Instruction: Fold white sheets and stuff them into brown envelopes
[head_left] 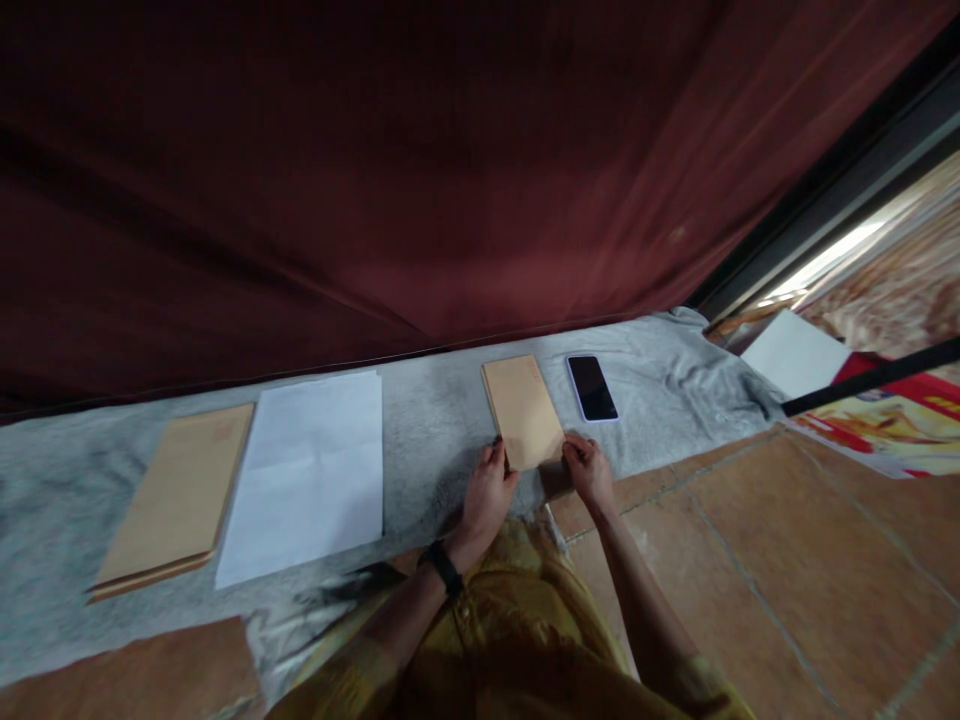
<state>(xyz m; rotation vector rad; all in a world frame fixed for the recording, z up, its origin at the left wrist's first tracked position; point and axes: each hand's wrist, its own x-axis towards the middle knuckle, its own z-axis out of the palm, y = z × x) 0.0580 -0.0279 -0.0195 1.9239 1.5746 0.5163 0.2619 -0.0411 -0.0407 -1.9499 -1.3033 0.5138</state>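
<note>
A brown paper envelope (525, 410) with small red print near its far right corner lies on the grey cloth in front of me. Its left edge shows layers, so others may lie beneath it. My left hand (489, 488) grips the near left corner, thumb on the side and fingers partly hidden. At the near right corner, my right hand (588, 470) pinches the edge between thumb and fingers. Just beyond that hand, to the right of the envelope, rests a phone (592, 388) with a dark screen and a pale purple case.
To the left lie white paper sheets (311, 470) and a pile of brown envelopes (176, 495) on the grey cloth (431, 430). A dark red curtain (420, 180) hangs behind. Tiled floor (757, 540), a metal bar (877, 375) and a colourful printed sheet (892, 425) are at right.
</note>
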